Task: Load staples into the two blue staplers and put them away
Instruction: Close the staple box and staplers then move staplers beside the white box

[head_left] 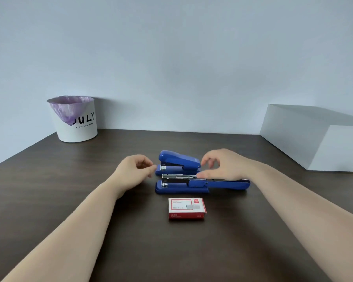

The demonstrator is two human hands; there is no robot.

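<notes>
the right hand (220,165) has a narrow grip, fingertips at the bare metal magazine of the near stapler (181,187), whose top is swung flat open to the right. the left hand (135,169) hovers loosely curled, holding nothing, just left of it. the far stapler (178,162) sits closed right behind. the staple box (186,208) lies shut in front on the bench (69,190). loading looks barely begun; both staplers remain to be filled and stowed.

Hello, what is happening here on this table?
A person is working on two blue staplers on a dark table. The near stapler lies opened out flat, its metal staple channel exposed, and the right hand has its fingers at that channel. The far stapler is closed. The left hand hovers beside both, holding nothing visible. The staple box lies closed in front.
</notes>
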